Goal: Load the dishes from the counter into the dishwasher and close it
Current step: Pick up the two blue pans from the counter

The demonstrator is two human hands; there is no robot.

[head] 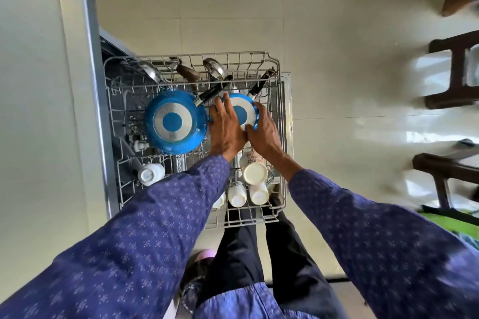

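Note:
The dishwasher's wire rack (281, 101) is pulled out over the floor. A large blue pan (174, 122) lies upside down in it, black handle pointing up right. Beside it sits a smaller blue pan (242, 110), also bottom up. My left hand (226, 127) lies over the small pan's left side with fingers spread. My right hand (263, 131) curls round its right rim. Several white cups (255, 172) lie at the rack's near end, one more (149, 174) at the left.
Steel ladles (214, 67) and utensils lie along the rack's far side. The white dishwasher body and counter (39, 111) fill the left. Dark wooden stools (453, 72) stand on the tiled floor at right. My legs stand just below the rack.

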